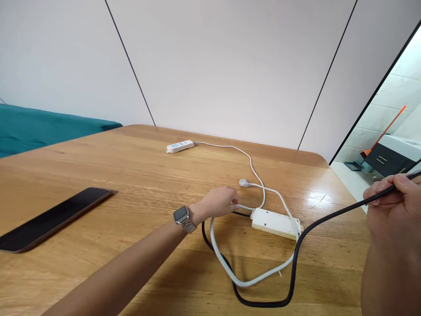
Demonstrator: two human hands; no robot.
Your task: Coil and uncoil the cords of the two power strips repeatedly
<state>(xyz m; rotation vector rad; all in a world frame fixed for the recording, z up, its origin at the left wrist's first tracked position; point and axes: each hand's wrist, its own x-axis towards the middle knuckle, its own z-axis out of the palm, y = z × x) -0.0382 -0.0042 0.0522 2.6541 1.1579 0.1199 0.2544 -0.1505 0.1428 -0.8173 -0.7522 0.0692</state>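
Note:
My left hand (221, 202), with a watch (184, 218) on its wrist, is closed on a white cable (245, 283) left of a white power strip (274, 223). The strip lies with a plain, screw-dotted face up. At the right edge, my right hand (391, 197) grips a black cable (324, 218) raised above the table. That cable sags in a loop below the white one and passes under my left hand. A white plug (244, 183) rests on the wood behind the strip. Farther back sits a smaller white power strip (180, 146) with its own thin white cord (226, 146).
A dark tablet or large phone (54, 217) lies on the wooden table (138, 162) at the left. Beyond the table stand a pale panelled wall (223, 66) and a teal seat (49, 127). An orange-handled broom (388, 129) shows through an opening at the right.

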